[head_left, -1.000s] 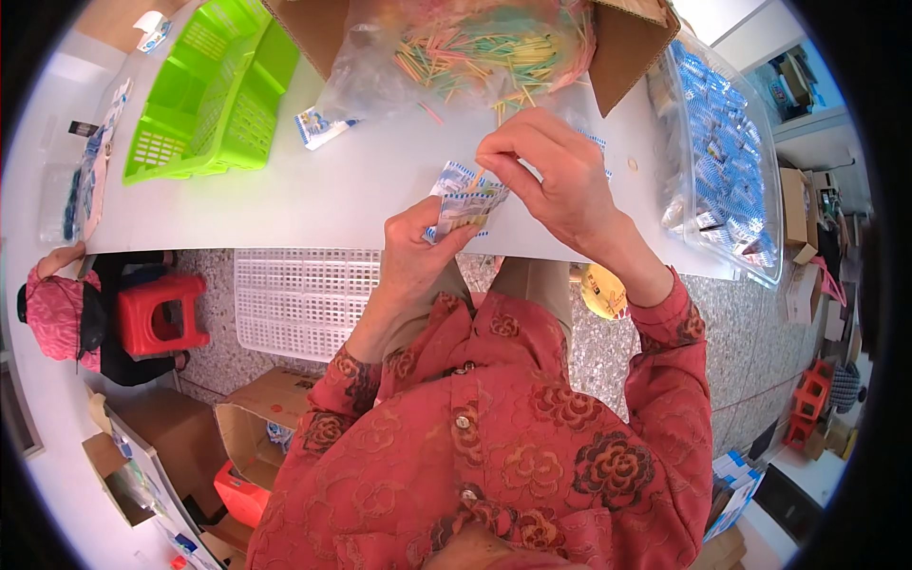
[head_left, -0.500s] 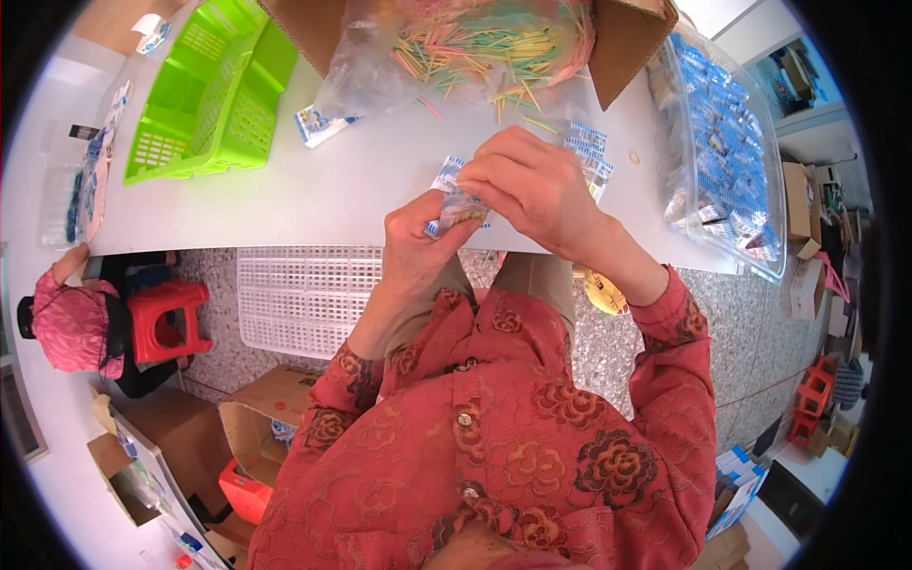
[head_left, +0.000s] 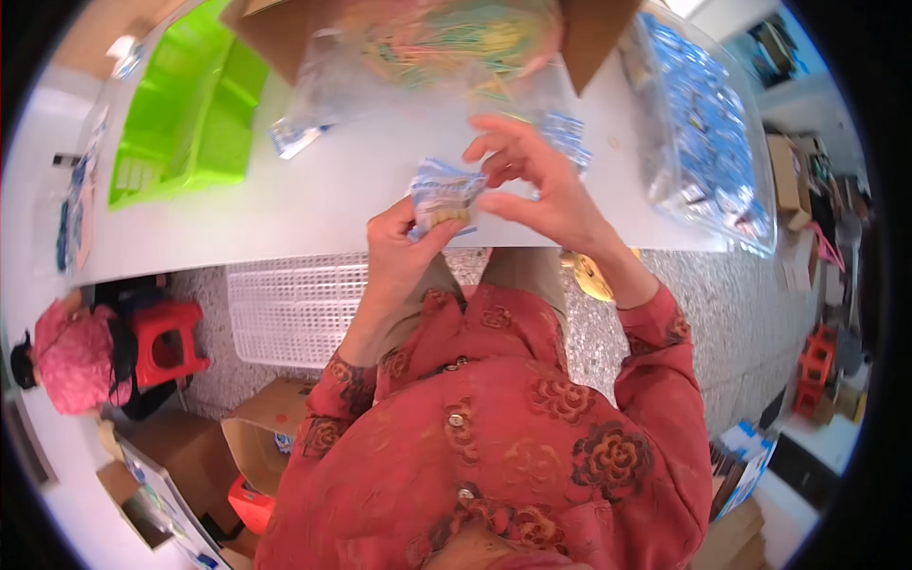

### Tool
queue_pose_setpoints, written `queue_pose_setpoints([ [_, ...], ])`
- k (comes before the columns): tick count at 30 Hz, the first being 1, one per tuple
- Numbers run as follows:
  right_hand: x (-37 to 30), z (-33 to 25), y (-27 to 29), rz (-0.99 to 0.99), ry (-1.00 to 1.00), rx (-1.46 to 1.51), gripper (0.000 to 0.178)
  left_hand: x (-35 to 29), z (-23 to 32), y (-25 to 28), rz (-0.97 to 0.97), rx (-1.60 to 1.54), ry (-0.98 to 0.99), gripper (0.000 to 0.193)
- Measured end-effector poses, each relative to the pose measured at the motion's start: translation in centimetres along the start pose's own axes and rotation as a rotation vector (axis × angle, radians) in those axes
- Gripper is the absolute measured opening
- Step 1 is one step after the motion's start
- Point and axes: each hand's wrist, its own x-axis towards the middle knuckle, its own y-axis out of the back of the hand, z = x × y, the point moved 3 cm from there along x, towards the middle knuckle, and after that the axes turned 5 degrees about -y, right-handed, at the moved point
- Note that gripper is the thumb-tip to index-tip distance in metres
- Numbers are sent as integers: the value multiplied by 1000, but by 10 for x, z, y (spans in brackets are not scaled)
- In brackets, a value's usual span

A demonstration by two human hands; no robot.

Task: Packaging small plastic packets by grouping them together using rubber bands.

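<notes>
My left hand (head_left: 401,245) pinches a small blue-and-white plastic packet (head_left: 443,198) just above the table's near edge; its thumb lies across the lower part, where something pale yellow shows through. To the right is my right hand (head_left: 549,195), fingers spread and holding nothing, its fingertips close to the packet's right side. Whether they touch it is too blurred to tell. Beyond my hands, a clear plastic bag (head_left: 318,81) in a cardboard box (head_left: 597,40) holds many thin pastel sticks (head_left: 451,40). More such packets (head_left: 566,139) lie behind my right hand.
A bright green basket (head_left: 220,142) stands at the table's left, with another packet (head_left: 296,138) beside it. At the right is a clear bin (head_left: 655,185) full of blue packets. Under the table edge sits a white crate (head_left: 296,312). A person (head_left: 81,361) in pink is far left by a red stool (head_left: 169,340).
My right hand has let go of the packet's upper edge, and its fingers have opened. The packet remains in my left hand, with more of its face showing. The whole view has shifted slightly.
</notes>
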Motion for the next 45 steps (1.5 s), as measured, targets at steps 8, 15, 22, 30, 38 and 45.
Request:
queue_pose_setpoints([
  [8, -55, 80, 28, 84, -333, -27, 28, -9, -28, -16, -117, 286, -26, 28],
  [15, -59, 108, 80, 420, -273, -686, 35, -3, -26, 17, 58, 564, -190, 26],
  [22, -49, 123, 99, 587, -80, -693, 39, -9, -37, 38, 108, 735, -281, 27],
  [30, -51, 106, 98, 611, -55, -869, 43, 7, -56, 42, 138, 854, -118, 40],
  [38, -39, 95, 24, 464, 155, -807, 38, -1, -51, 36, 219, 979, -198, 40],
  [45, -6, 109, -15, 314, -126, -659, 19, -1, -59, 38, 258, 875, -240, 41],
])
